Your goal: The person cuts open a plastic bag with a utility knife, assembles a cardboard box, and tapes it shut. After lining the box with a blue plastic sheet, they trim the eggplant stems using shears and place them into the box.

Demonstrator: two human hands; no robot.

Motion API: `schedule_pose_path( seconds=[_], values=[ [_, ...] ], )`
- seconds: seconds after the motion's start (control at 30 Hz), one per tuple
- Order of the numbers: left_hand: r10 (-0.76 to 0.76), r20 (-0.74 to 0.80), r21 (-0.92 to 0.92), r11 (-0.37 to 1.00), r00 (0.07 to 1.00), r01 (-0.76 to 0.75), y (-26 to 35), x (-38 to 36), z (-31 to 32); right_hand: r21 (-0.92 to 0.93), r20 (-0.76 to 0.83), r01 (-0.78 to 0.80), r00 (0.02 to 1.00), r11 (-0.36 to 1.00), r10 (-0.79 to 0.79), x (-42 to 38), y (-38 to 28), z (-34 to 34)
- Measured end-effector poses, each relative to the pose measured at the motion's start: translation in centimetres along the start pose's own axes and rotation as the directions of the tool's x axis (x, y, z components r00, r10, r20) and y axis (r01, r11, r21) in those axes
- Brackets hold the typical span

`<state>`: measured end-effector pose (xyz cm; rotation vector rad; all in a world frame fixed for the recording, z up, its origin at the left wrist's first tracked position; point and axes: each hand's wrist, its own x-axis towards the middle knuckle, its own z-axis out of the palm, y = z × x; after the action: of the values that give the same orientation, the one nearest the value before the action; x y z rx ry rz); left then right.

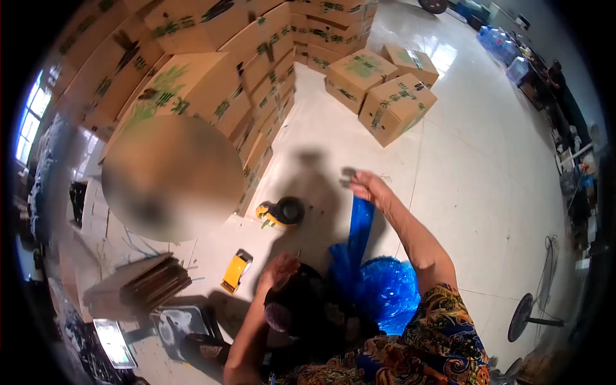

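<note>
Two bare arms of yours reach out over the pale floor (471,256). Close to you, a shiny blue heap (390,292) sits by your right sleeve (443,321). It looks like thin plastic. Your left hand (279,269) is near your lap, with its fingers bent over a dark shape. I can't tell if it is holding anything. Just past it, a yellow tool (236,271) lies on the floor, next to nothing you are touching.

A bit farther out, your right hand (371,187) seems to be shut on a blue strip (361,224). The strip hangs down beside the blue heap, but I can't tell if they are joined. It looks like you are lifting or pulling it up. A good pull calls for a tight pinch and a slow arm, so the thin plastic does not slip or rip.

To the left of that hand, a yellow tape holder (268,213) with a dark roll (291,210) lies on the floor. Farther off, three brown boxes (399,106) sit close together, and a tall stack of boxes (256,58) stands to the left.
</note>
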<state>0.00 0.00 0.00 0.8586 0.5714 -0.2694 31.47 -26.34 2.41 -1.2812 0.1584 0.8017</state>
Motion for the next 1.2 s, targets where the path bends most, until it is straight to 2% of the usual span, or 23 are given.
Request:
schedule_pose_path(
  seconds=[0.07, 0.1, 0.13, 0.17, 0.2, 0.23, 0.27, 0.33, 0.43, 0.47, 0.57, 0.67, 0.7, 0.77, 0.83, 0.87, 0.9, 0.93, 0.97, 1.03, 1.1, 1.17, 1.2],
  values=[
    [0.098, -0.019, 0.308, 0.947, 0.995, -0.087, -0.7, -1.9, -2.1, -0.023, -0.004, -0.111, 0.994, 0.994, 0.11, -1.3, 5.4, 0.7],
    [0.085, -0.019, 0.35, 0.934, 0.996, -0.073, -6.7, -6.5, -1.1, -0.077, -0.07, -0.232, 0.971, 0.97, 0.227, -7.6, 8.9, -2.4],
    [0.121, -0.076, 0.467, 0.882, 0.99, -0.071, -8.0, -10.6, -2.3, -0.064, -0.069, -0.272, 0.961, 0.96, 0.268, -10.3, 12.1, -2.5],
    [0.077, -0.138, 0.202, 0.978, 0.987, -0.048, -7.3, -12.0, -1.4, -0.089, -0.06, -0.352, 0.936, 0.932, 0.348, -11.2, 15.8, -2.0],
    [0.033, -0.2, -0.108, 0.993, 0.979, -0.055, -7.0, -13.2, -0.8, -0.172, 0.005, -0.305, 0.95, 0.937, 0.311, -8.6, 16.2, -3.3],
    [-0.012, -0.26, -0.379, 0.921, 0.966, -0.091, -6.6, -14.4, -0.1, -0.248, -0.022, -0.337, 0.939, 0.908, 0.342, -8.3, 17.3, -4.9],
    [-0.007, -0.312, -0.384, 0.916, 0.95, -0.119, -5.9, -16.7, 1.1, -0.316, -0.004, -0.362, 0.925, 0.877, 0.381, -7.6, 20.4, -6.7],
    [0.026, -0.372, -0.373, 0.911, 0.928, -0.175, -5.9, -20.7, 1.3, -0.383, -0.05, -0.375, 0.921, 0.844, 0.386, -8.2, 21.3, -4.4],
    [0.192, -0.365, -0.367, 0.87, 0.911, -0.33, -5.5, -26.5, 1.8, -0.474, -0.095, -0.386, 0.916, 0.791, 0.391, -9.6, 21.5, -1.1],
    [0.209, -0.364, -0.337, 0.879, 0.908, -0.337, -5.3, -28.0, 2.6, -0.51, -0.084, -0.383, 0.913, 0.77, 0.399, -9.4, 21.4, 0.1],
    [0.444, -0.289, -0.376, 0.762, 0.848, -0.527, -5.8, -33.3, 3.3, -0.627, 0.02, -0.321, 0.904, 0.71, 0.426, -7.2, 20.2, 5.8],
    [0.659, -0.332, -0.173, 0.661, 0.676, -0.73, -6.3, -41.1, 3.0, -0.706, 0.161, -0.207, 0.885, 0.678, 0.437, -3.8, 19.3, 13.0],
    [0.738, -0.345, -0.124, 0.577, 0.58, -0.808, -6.8, -44.1, 2.5, -0.706, 0.226, -0.167, 0.868, 0.688, 0.443, -3.1, 18.2, 16.0],
    [0.763, -0.541, -0.133, 0.338, 0.354, -0.932, -9.5, -48.6, 2.6, -0.708, 0.359, -0.109, 0.796, 0.698, 0.488, -2.2, 16.6, 22.3],
    [0.535, -0.821, -0.06, 0.266, 0.199, -0.962, -14.6, -51.2, 2.8, -0.674, 0.485, -0.151, 0.647, 0.723, 0.588, -1.8, 15.8, 28.6],
    [0.322, -0.94, -0.014, 0.29, 0.112, -0.957, -17.6, -51.5, 3.2, -0.651, 0.538, -0.226, 0.536, 0.725, 0.651, -2.2, 15.7, 32.0],
    [0.038, -0.997, -0.042, 0.368, 0.061, -0.929, -21.0, -49.6, 3.4, -0.693, 0.536, -0.167, 0.532, 0.702, 0.656, -2.3, 16.0, 35.1],
    [-0.129, -0.991, -0.09, 0.392, 0.043, -0.916, -25.4, -47.6, 3.8, -0.735, 0.545, -0.045, 0.556, 0.677, 0.628, -3.4, 16.4, 38.4],
    [-0.28, -0.96, -0.146, 0.411, 0.027, -0.9, -30.0, -45.4, 4.5, -0.781, 0.564, 0.221, 0.651, 0.584, 0.508, -5.1, 16.3, 41.7],
    [-0.362, -0.911, -0.331, 0.359, 0.197, -0.873, -38.3, -41.0, 7.5, -0.828, 0.555, 0.327, 0.585, 0.455, 0.591, -6.5, 17.9, 45.8],
    [-0.564, -0.806, -0.357, 0.226, 0.177, -0.906, -43.0, -36.4, 11.5, -0.839, 0.539, 0.401, 0.529, 0.368, 0.655, -7.9, 20.0, 48.5],
    [-0.695, -0.713, -0.399, 0.287, 0.097, -0.871, -45.8, -33.9, 14.6, -0.851, 0.495, 0.449, 0.51, 0.273, 0.703, -9.3, 22.1, 50.3],
    [-0.652, -0.758, -0.438, 0.552, -0.039, -0.709, -45.7, -33.3, 16.0, -0.844, 0.482, 0.476, 0.469, 0.249, 0.74, -9.4, 23.0, 50.7]
  ],
)
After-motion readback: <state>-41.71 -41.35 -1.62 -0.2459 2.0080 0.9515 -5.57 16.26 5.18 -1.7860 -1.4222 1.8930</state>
